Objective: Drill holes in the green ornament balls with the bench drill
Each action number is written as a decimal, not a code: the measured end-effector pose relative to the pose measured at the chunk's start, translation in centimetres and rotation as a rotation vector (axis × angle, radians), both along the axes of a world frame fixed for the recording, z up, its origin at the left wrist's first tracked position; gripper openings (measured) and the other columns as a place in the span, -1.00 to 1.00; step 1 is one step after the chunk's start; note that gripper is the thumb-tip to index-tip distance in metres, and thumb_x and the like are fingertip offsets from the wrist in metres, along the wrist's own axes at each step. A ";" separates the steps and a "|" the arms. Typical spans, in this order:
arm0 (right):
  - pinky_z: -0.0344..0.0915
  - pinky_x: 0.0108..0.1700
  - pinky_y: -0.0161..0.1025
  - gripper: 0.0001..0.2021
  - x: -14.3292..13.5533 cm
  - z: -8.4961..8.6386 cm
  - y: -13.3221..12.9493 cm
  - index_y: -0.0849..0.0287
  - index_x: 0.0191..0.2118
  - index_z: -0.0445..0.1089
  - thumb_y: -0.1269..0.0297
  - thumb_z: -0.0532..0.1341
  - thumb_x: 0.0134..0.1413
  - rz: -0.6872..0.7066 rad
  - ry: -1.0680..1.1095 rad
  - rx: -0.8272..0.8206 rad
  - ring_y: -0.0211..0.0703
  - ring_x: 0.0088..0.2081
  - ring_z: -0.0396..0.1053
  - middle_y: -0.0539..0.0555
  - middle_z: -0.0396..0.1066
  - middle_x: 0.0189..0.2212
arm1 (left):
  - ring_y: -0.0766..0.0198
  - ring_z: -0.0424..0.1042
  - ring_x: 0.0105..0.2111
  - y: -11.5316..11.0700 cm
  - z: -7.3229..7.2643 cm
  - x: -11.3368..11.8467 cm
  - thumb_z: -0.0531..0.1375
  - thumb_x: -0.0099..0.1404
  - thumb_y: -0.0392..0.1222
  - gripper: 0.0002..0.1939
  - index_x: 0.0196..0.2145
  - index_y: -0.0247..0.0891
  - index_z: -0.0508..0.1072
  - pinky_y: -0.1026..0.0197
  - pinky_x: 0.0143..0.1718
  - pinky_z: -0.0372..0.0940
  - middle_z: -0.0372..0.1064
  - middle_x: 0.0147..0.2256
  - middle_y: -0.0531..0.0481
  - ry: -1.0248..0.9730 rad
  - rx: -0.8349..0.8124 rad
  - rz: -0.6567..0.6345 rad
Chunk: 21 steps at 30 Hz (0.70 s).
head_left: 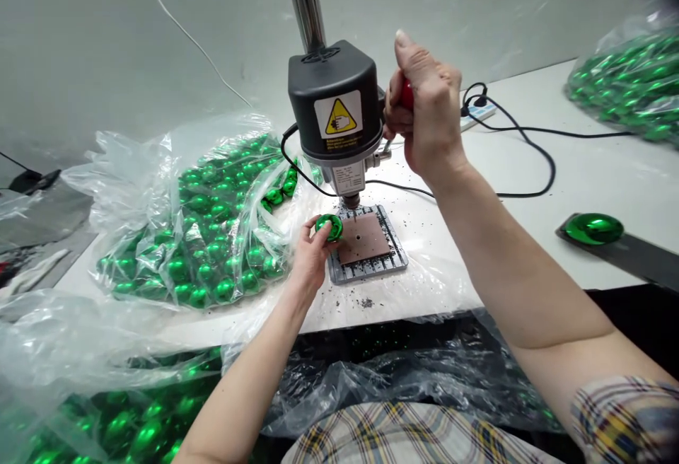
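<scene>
My left hand (312, 255) pinches a shiny green ball (329, 228) between thumb and fingers, at the left edge of the drill press base (368, 271). My right hand (427, 107) is wrapped round the red-knobbed lever (407, 95) on the right side of the drill press (333, 110), thumb pointing up. The drill bit (355, 215) hangs above a brownish square plate (366, 239) with a small dark hole in it. Between ball and bit there is a gap. Dark shavings are scattered over the base and table.
A clear plastic bag (212, 230) of green balls lies to the left, another bag (631, 89) at the back right. More bagged balls (143, 421) sit below the table's front edge. A green ball (593, 228) rests on a dark strip at right. Black cable (552, 167) runs to a power strip (479, 116).
</scene>
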State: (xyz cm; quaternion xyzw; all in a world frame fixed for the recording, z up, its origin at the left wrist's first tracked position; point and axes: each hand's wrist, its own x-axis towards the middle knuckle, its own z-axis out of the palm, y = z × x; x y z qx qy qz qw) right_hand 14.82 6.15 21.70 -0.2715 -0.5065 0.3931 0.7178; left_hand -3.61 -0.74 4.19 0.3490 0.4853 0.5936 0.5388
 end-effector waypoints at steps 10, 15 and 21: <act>-0.16 -0.68 -0.21 -0.34 0.2 0.0 -0.1 0.09 -0.70 0.07 -0.38 0.24 -0.03 0.052 0.029 0.041 -0.34 -0.73 -0.12 -0.10 -0.11 -0.75 | 0.27 0.43 -0.34 0.8 -2.7 2.6 0.45 0.01 -0.04 -0.41 -0.07 -0.25 0.34 0.21 -0.29 0.34 0.47 -0.24 -0.05 0.428 0.151 0.004; -0.12 -0.69 -0.19 -0.34 0.3 0.0 0.1 0.08 -0.71 0.10 -0.41 0.28 -0.13 0.063 0.006 0.016 -0.32 -0.73 -0.10 -0.09 -0.07 -0.75 | 0.09 0.38 -0.09 1.2 -3.9 2.8 0.46 -0.01 -0.17 -0.48 -0.08 -0.21 0.45 0.04 -0.05 0.31 0.39 -0.14 -0.09 0.810 0.335 0.046; -0.15 -0.71 -0.18 -0.37 0.2 -0.3 0.2 0.07 -0.72 0.13 -0.35 0.34 -0.14 0.084 0.067 0.090 -0.32 -0.74 -0.11 -0.09 -0.07 -0.76 | 0.08 0.37 -0.05 1.1 -4.0 3.1 0.37 0.16 -0.06 -0.56 -0.02 -0.19 0.45 0.01 0.02 0.26 0.38 -0.12 -0.12 0.797 0.324 -0.005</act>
